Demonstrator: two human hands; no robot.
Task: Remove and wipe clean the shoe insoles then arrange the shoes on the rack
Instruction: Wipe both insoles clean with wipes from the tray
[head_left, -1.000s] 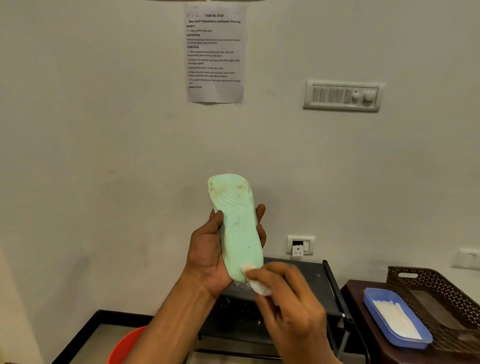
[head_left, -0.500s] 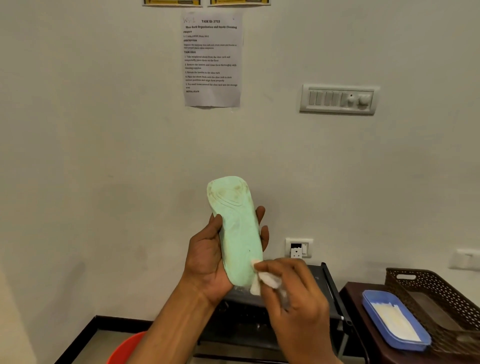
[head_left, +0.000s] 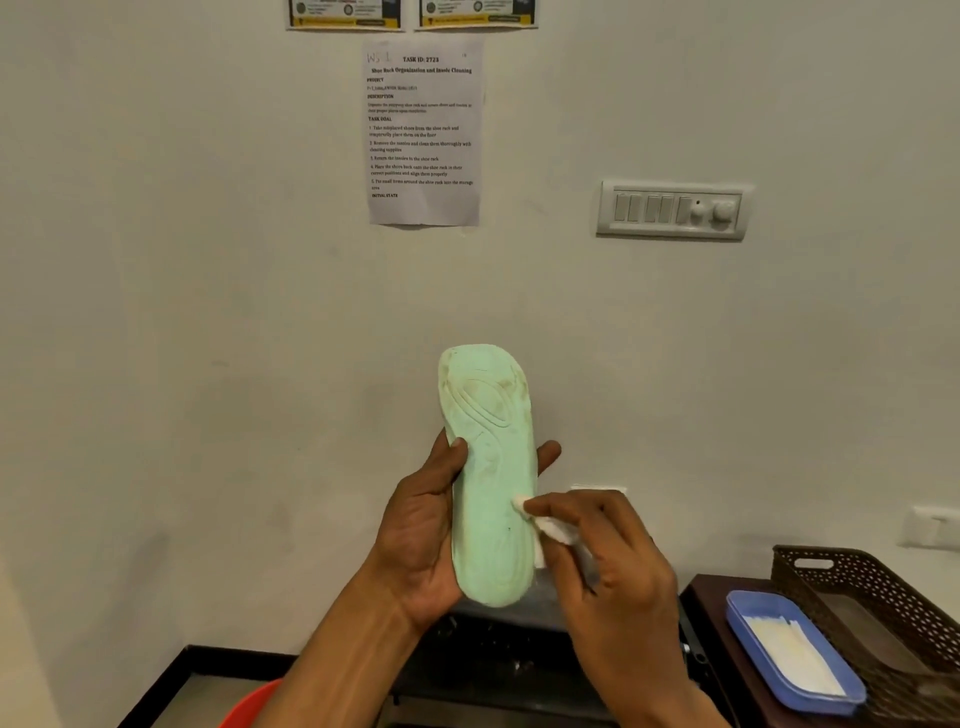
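Observation:
A pale green shoe insole (head_left: 491, 467) stands upright in front of the wall, its upper part stained brown. My left hand (head_left: 423, 535) grips it from behind and the left, thumb on its front face. My right hand (head_left: 608, 561) pinches a small white wipe (head_left: 545, 525) and presses it against the insole's right edge, a little below the middle. The dark shoe rack (head_left: 498, 670) sits low behind my hands, mostly hidden. No shoes are in view.
A dark side table at the lower right carries a blue tray (head_left: 795, 649) with white wipes and a brown perforated basket (head_left: 883, 613). A red tub (head_left: 249, 706) shows at the bottom edge. A task sheet (head_left: 423, 135) and switch panel (head_left: 672, 210) hang on the wall.
My right hand with the wipe has slid up from the insole's heel to its right edge near the middle. The view has tilted upward slightly.

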